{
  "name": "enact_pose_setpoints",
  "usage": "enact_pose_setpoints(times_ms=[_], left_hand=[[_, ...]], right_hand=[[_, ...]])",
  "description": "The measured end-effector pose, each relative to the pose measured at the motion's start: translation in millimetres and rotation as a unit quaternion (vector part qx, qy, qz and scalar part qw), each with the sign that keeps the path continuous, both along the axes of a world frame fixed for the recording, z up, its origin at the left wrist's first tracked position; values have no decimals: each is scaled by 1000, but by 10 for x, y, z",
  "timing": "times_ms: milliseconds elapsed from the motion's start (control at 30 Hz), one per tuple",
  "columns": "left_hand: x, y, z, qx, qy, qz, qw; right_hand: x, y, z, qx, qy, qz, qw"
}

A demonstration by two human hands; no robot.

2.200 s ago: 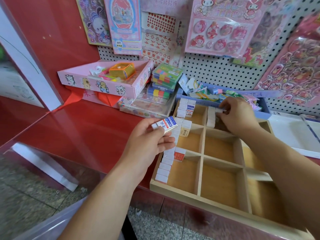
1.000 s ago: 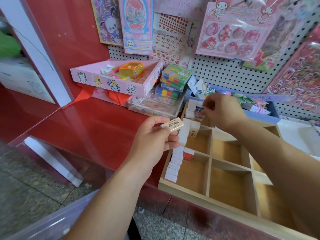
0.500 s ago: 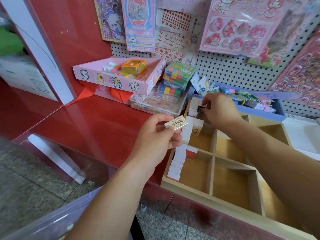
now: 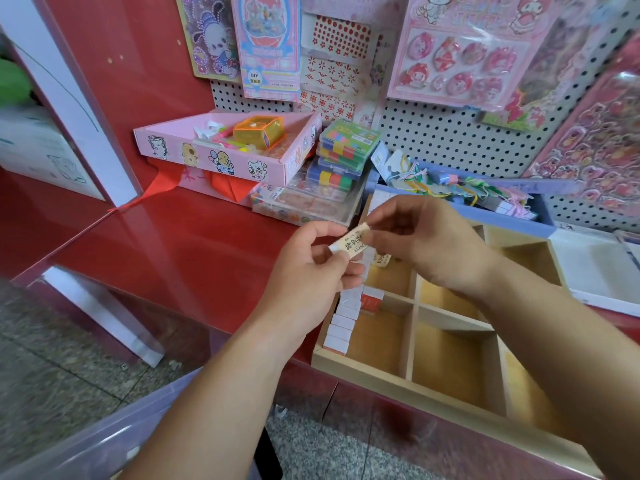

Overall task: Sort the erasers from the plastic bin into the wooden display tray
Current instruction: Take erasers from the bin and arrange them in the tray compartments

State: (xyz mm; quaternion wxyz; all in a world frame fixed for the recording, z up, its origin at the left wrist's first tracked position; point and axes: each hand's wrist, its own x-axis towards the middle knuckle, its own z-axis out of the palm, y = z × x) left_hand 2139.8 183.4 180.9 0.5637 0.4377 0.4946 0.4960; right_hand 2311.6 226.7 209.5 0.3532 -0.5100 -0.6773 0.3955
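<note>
A small cream eraser (image 4: 347, 243) with black print is held above the left edge of the wooden display tray (image 4: 412, 381). My left hand (image 4: 311, 275) pinches its left end between thumb and fingers. My right hand (image 4: 426, 244) pinches its right end. The tray has several square compartments. A row of white erasers (image 4: 343, 323) stands along the left wall of its left column, with a red-labelled one (image 4: 372, 302) beside them. A clear plastic bin rim (image 4: 104, 441) shows at the bottom left.
A red counter (image 4: 180, 251) carries a pink cardboard box (image 4: 221, 157), stacked clear cases of coloured items (image 4: 343, 154) and a blue tray (image 4: 485, 199) of trinkets behind the wooden tray. A pegboard wall with hanging sticker packs (image 4: 460, 53) rises at the back. A white tray (image 4: 599, 271) lies right.
My right hand has left the far compartment of the tray and come back to take the right end of the eraser that my left hand holds.
</note>
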Motion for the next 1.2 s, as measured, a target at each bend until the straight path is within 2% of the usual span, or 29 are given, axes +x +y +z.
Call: enact_pose_setpoints(times_ms=[100, 133, 200, 300, 400, 500, 667, 833, 1067, 1200], left_hand=[[-51, 22, -34, 9, 57, 26, 998], [-82, 37, -54, 3, 75, 46, 996], [-138, 36, -67, -15, 109, 76, 991], [-152, 25, -88, -52, 148, 67, 985], [-122, 12, -121, -77, 168, 30, 982], [-105, 4, -170, -59, 197, -6, 979], [-162, -23, -283, -39, 238, -34, 970], [-165, -111, -304, -25, 261, -37, 964], [-388, -455, -243, -14, 271, 46, 961], [-785, -866, -280, -44, 292, 87, 951]], right_hand=[[116, -29, -1, 10, 51, -53, 997], [174, -31, -9, 26, 30, -73, 997], [289, -28, -44, 69, -80, -90, 990], [338, -55, -136, 101, -218, -69, 968], [265, -36, -272, 127, -278, -46, 951], [211, 49, -421, 183, -308, -46, 932], [217, 62, -498, 195, -314, -50, 928], [237, -41, -433, 200, -282, -66, 936], [259, -397, -264, 227, -292, -66, 927], [102, -683, -109, 241, -278, -36, 929]])
